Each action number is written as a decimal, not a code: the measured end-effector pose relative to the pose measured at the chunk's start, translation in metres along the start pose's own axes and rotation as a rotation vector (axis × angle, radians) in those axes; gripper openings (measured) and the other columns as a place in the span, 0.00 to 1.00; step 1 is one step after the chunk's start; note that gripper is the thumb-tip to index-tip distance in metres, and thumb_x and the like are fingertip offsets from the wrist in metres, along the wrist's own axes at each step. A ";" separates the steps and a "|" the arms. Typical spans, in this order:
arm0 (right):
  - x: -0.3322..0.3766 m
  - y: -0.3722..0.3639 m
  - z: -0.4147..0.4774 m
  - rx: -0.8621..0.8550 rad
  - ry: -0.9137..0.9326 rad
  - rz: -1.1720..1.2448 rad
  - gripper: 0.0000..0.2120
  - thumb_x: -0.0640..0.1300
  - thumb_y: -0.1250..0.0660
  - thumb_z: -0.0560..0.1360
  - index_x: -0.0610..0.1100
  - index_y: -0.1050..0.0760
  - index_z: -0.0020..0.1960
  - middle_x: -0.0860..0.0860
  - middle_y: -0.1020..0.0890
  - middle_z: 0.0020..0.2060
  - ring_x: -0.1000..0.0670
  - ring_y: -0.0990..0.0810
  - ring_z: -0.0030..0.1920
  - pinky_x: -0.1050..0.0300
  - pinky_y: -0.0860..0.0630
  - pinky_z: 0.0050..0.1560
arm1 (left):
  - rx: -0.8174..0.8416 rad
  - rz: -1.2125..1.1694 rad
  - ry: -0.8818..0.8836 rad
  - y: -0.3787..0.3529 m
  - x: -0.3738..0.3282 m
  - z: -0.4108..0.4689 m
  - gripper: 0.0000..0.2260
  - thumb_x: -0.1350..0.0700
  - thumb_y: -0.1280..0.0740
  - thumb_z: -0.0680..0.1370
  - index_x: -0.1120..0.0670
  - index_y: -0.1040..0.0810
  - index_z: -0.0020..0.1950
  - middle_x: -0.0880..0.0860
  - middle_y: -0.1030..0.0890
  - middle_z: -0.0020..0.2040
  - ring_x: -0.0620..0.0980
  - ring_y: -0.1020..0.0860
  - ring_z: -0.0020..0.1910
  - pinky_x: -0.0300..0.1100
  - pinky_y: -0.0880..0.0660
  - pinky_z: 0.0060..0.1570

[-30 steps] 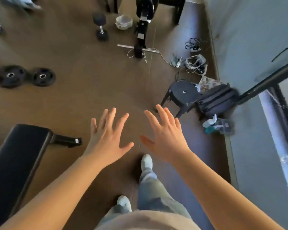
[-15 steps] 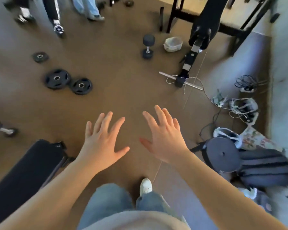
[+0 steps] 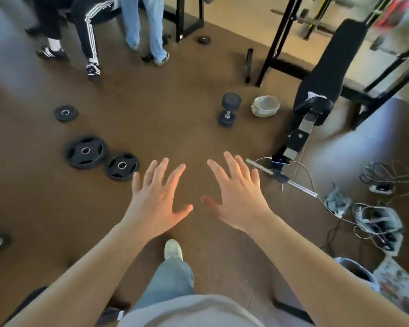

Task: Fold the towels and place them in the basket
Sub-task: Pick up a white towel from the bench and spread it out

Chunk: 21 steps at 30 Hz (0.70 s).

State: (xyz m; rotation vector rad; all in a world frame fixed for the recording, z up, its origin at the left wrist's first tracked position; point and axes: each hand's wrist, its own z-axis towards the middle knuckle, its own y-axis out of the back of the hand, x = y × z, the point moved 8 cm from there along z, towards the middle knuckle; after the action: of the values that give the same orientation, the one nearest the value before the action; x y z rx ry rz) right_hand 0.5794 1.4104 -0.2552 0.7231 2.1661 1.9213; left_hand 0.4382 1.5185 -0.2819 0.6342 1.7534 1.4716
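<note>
Both hands reach out in front of the person with nothing in them: the left hand [image 3: 157, 197] and the right hand [image 3: 236, 194] hover side by side, palms down, fingers straight and fanned apart, thumbs nearly meeting. A pale, round basket [image 3: 266, 106] with a soft, slumped rim sits on the brown floor [image 3: 151, 114] well beyond the right hand, up and to its right. It is just beside a black dumbbell [image 3: 229, 109] and near the foot of a black padded bench [image 3: 326, 74]. A crumpled blue-grey cloth [image 3: 335, 201] (possibly a towel, though too blurred to tell) lies to the right of the right hand, past a thin metal bar [image 3: 281, 177] and near a tangle of dark cables [image 3: 385, 175]. A large black weight plate [image 3: 85, 152] and a smaller one [image 3: 122, 165] lie flat, just beside each other, left of the left hand. The floor looks matte and faintly grainy. One white shoe [image 3: 172, 249] shows below the hands.
</note>
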 end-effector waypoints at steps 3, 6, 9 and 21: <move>-0.008 0.024 0.079 -0.015 -0.034 0.011 0.40 0.69 0.39 0.78 0.58 0.56 0.82 0.47 0.54 0.83 0.40 0.56 0.82 0.31 0.50 0.77 | 0.013 0.016 -0.036 0.019 0.023 0.081 0.42 0.29 0.40 0.75 0.43 0.55 0.82 0.55 0.51 0.83 0.58 0.53 0.82 0.66 0.50 0.77; -0.024 0.045 0.146 -0.035 -0.067 0.021 0.40 0.68 0.38 0.78 0.58 0.54 0.82 0.46 0.53 0.83 0.40 0.55 0.82 0.31 0.48 0.77 | 0.040 0.048 -0.094 0.033 0.036 0.159 0.42 0.29 0.40 0.75 0.43 0.54 0.82 0.55 0.50 0.83 0.58 0.52 0.82 0.66 0.50 0.76; -0.051 0.057 0.208 -0.057 -0.117 0.059 0.40 0.68 0.37 0.78 0.57 0.52 0.81 0.46 0.51 0.83 0.39 0.53 0.82 0.30 0.48 0.76 | 0.069 0.062 -0.144 0.035 0.038 0.235 0.42 0.29 0.39 0.75 0.43 0.53 0.82 0.55 0.48 0.83 0.58 0.51 0.82 0.67 0.49 0.75; -0.233 0.071 0.457 -0.018 -0.249 0.108 0.40 0.67 0.36 0.78 0.55 0.49 0.82 0.44 0.49 0.83 0.37 0.51 0.82 0.28 0.45 0.76 | 0.149 0.066 -0.195 0.007 -0.002 0.553 0.41 0.32 0.34 0.75 0.44 0.49 0.81 0.55 0.45 0.82 0.57 0.48 0.81 0.65 0.47 0.76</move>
State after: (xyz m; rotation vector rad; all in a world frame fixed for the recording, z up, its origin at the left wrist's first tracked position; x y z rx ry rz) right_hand 0.9936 1.7171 -0.3073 1.0341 1.9949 1.7861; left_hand 0.8794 1.8513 -0.3079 0.8896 1.7134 1.2833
